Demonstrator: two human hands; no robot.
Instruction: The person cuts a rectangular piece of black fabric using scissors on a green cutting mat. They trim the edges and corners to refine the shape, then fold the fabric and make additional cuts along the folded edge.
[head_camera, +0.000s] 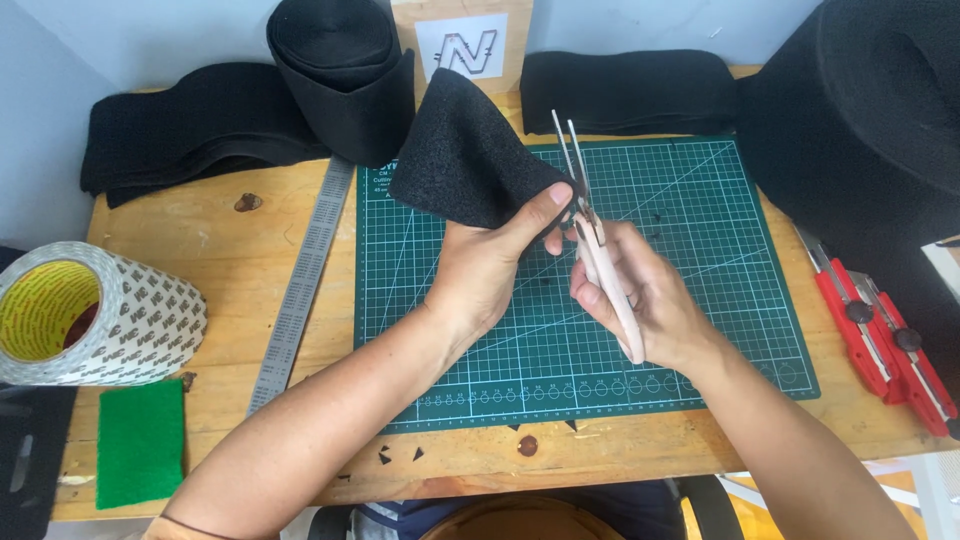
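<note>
Worktop: a wooden table (240, 250) with a pale wall behind its far edge.
Large felt roll: a bulky black roll (860, 120) fills the far right corner and overhangs the right edge.
Cutting mat: a green gridded mat (700, 330) lies at the centre of the worktop, its near edge close to the worktop's near edge.
Folded felt, left: a black stack (190, 125) lies along the far edge at the left.
Upright felt roll: a black roll (345, 75) stands at the far edge, just left of centre.
Folded felt, centre: a flat black stack (625, 90) lies along the far edge, behind the mat.
Tape roll: a large white printed roll with a yellow core (95, 315) lies on its side at the left edge.
Felt piece: a black wedge-shaped piece (465, 155) is held raised above the mat's far left corner.
Left hand: the left hand (480, 275) pinches the lower corner of the felt piece, thumb on top.
Right hand: the right hand (650, 300) is closed around pale-handled scissors.
Steel ruler: a long ruler (300, 285) lies along the mat's left edge.
Green pad: a green rectangle (140, 440) lies at the near left corner.
Utility knives: two red knives (880, 335) lie at the right edge.
Scissors: the scissors (590, 225) point away from the person, blades slightly apart, meeting the felt piece's corner.
Offcuts: small black triangles (400, 455) lie at the near edge.
</note>
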